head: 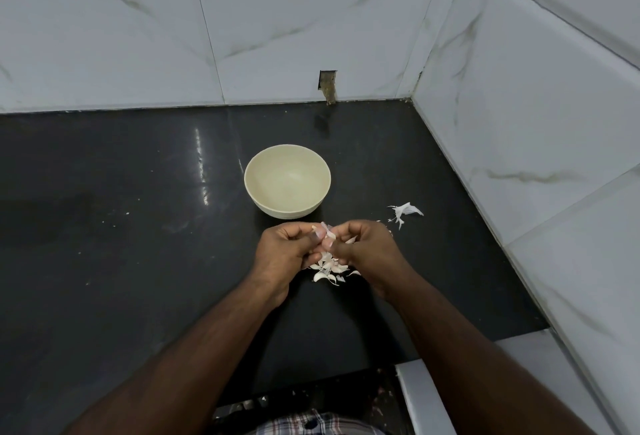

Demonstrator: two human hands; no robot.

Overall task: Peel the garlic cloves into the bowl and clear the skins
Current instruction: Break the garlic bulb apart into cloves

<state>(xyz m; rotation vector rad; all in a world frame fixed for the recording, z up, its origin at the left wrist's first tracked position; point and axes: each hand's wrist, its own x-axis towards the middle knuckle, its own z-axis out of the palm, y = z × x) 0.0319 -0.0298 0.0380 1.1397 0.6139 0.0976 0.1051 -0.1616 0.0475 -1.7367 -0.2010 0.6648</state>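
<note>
Both hands meet, fingers curled: left hand (284, 251) and right hand (367, 247) pinch a garlic clove (329, 234) above loose cloves (327, 270). Bowl (287, 181) at twelve o'clock; skins (405, 211) at two.

Both forearms are bare, with no sleeves, watch or rings showing. Below them lies a strip of plaid cloth (313, 425). Its checks are red, white and dark.

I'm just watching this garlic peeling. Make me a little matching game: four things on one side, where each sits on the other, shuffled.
Things:
1. cream bowl
2. garlic clove
3. pile of garlic pieces
4. loose skin

Places:
A. on the black counter, right of the bowl
B. pinched between left hand and right hand
C. on the counter beyond the hands
D. on the counter under the hands

Pairs: 1-C, 2-B, 3-D, 4-A
</note>
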